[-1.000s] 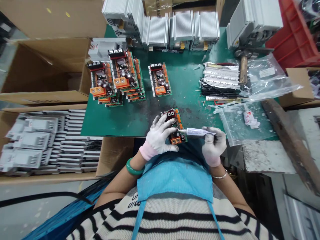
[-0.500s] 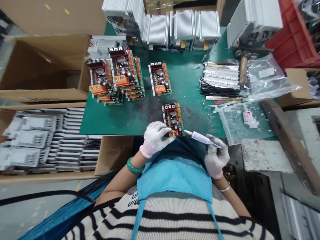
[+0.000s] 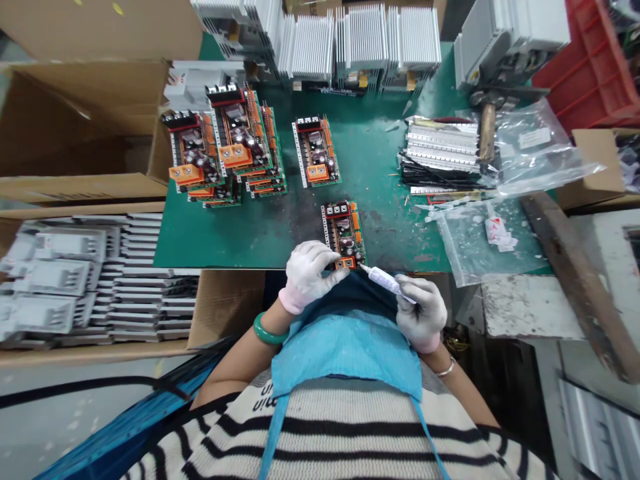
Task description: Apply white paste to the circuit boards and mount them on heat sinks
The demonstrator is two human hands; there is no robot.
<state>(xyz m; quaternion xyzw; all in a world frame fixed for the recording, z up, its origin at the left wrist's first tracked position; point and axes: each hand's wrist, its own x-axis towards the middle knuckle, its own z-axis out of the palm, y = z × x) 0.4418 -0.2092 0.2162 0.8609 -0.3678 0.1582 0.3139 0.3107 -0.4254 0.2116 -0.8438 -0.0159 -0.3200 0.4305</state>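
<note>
"Head view, lower middle of the frame: what does the circuit board (image 3: 345,233) look like?"

"Crowded with small parts. A dark red strip with three pale squares sits across its far end, an orange block (image 3: 345,263) across its near end; orange connectors line the right edge, and a white strip runs down the left."

"Where does it lie, and which way?"

"Face up at the near edge of the green tabletop (image 3: 240,243). Its long axis runs nearly up and down the frame — the far end leans slightly left, the orange block faces the blue apron (image 3: 345,353)."

"And the hands?"

"Both gloved. The left hand (image 3: 309,272) pinches the board's near left corner between thumb and fingers. The right hand (image 3: 423,312) grasps a white tube (image 3: 385,281) with printing on it."

"How does the tube point?"

"Slantwise, nozzle to the upper left, tail to the lower right. The tip is at the board's near right corner — whether it touches, I cannot tell."

"Anything beyond?"

"A separate board (image 3: 317,152) at upper centre, with stacked boards (image 3: 245,137) to its left in the frame."
</note>
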